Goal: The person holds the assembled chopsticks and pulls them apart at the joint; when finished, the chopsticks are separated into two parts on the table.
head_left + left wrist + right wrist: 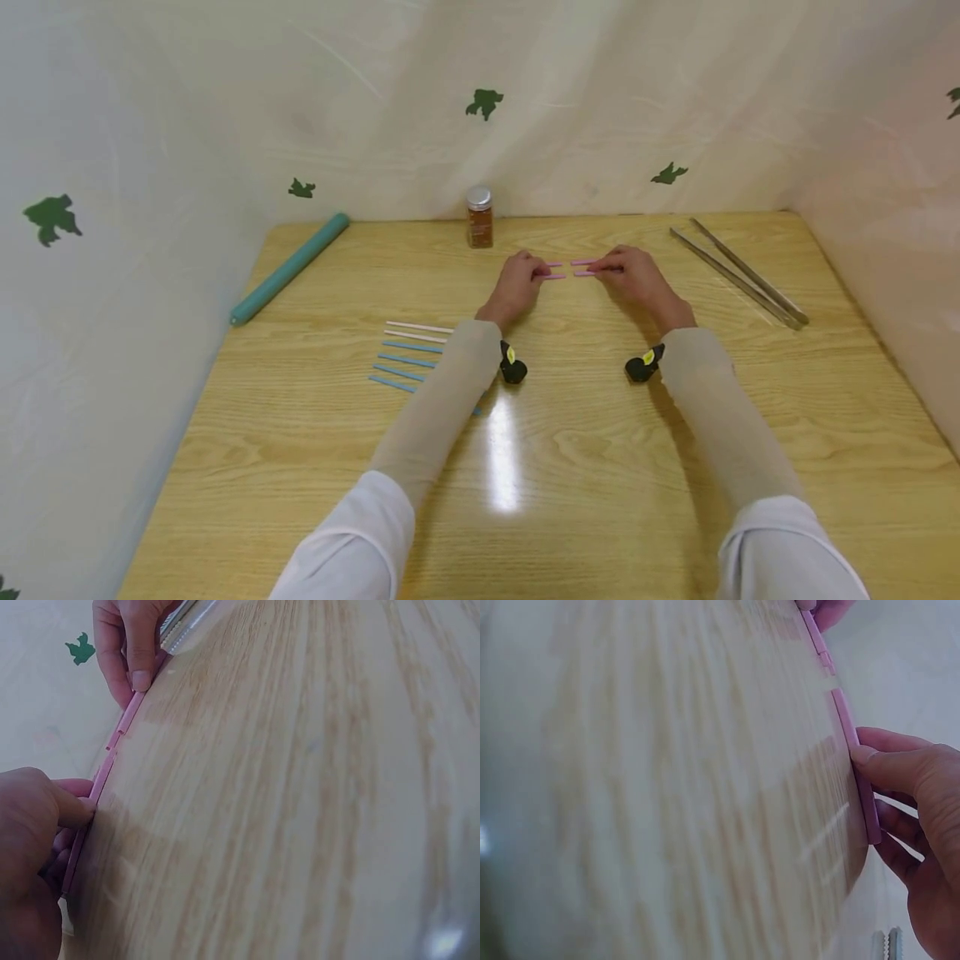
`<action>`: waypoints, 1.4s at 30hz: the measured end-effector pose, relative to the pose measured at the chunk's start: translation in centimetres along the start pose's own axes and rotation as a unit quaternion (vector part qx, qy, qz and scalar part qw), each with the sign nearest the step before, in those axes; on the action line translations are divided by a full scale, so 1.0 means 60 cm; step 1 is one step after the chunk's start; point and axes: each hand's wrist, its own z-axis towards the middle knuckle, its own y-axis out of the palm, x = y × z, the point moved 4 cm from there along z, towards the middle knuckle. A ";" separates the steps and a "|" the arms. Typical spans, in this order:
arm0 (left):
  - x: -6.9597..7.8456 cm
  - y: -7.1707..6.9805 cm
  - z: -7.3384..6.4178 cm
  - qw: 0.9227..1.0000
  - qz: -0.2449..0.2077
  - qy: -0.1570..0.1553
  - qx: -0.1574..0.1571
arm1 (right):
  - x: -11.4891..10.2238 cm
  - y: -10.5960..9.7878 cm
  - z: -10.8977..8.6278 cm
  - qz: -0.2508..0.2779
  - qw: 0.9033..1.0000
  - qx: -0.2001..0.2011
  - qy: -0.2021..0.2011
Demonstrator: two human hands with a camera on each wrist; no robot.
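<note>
Near the back of the wooden table, my left hand (pixel 516 283) pinches a pink stick (pixel 555 277) between thumb and fingers. Opposite it, my right hand (pixel 636 277) pinches another pink stick (pixel 585 273). Two pink sticks show on each side, lying roughly parallel, their ends facing across a small gap. Seen from the right wrist, the thumb presses on the near face of a pink stick (pixel 843 712) and the other fingers are behind it. In the left wrist view, the left thumb and fingertips grip a pink stick (pixel 103 774) at the table surface.
White sticks (pixel 416 327) and several blue sticks (pixel 405 360) lie in rows, partly hidden by the left forearm. A small silver-lidded jar (pixel 480 225) stands at the back. Metal tongs (pixel 735 275) lie to the right, a green cylinder (pixel 291 268) along the left edge.
</note>
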 end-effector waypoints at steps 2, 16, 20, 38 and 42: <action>-0.001 0.001 -0.001 1.000 0.002 -0.001 -0.001 | -0.001 0.001 -0.001 0.003 1.000 -0.001 0.001; 0.008 -0.044 -0.032 0.999 0.015 0.008 0.039 | -0.018 -0.015 -0.014 0.056 0.997 0.042 0.030; 0.003 -0.072 -0.050 0.998 -0.018 0.028 0.047 | -0.031 -0.021 -0.013 0.079 0.994 0.056 0.041; -0.109 -0.169 -0.155 0.992 -0.116 0.010 0.039 | -0.161 0.043 -0.029 0.220 0.974 0.046 -0.002; -0.137 -0.184 -0.179 0.989 -0.140 -0.011 0.039 | -0.191 0.071 -0.032 0.249 0.968 0.021 0.011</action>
